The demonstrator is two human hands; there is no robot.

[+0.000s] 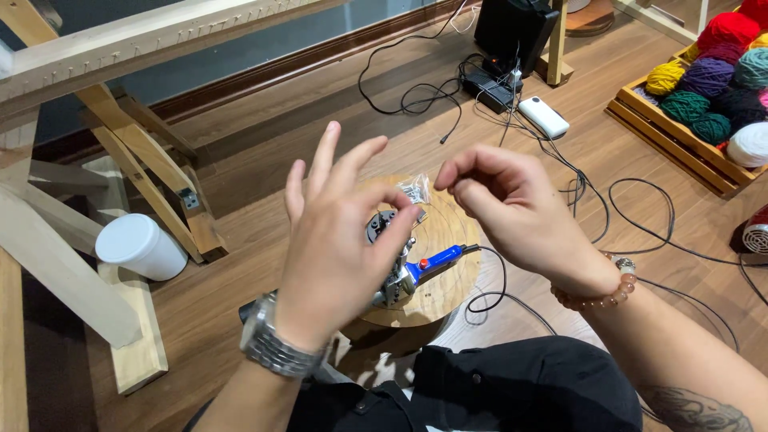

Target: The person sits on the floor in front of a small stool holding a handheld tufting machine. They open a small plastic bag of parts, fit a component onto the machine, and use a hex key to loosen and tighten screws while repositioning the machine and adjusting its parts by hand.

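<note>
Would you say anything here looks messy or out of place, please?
Yes: black cables sprawl in loose loops across the floor, running under the stool and toward the yarn tray. A white cylinder lies tipped on its side by the frame leg.

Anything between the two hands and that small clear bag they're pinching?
Nothing visible. The left hand and right hand both meet the small clear bag directly at the fingertips, held above the round wooden stool and the blue-handled tool lying on it.
</note>
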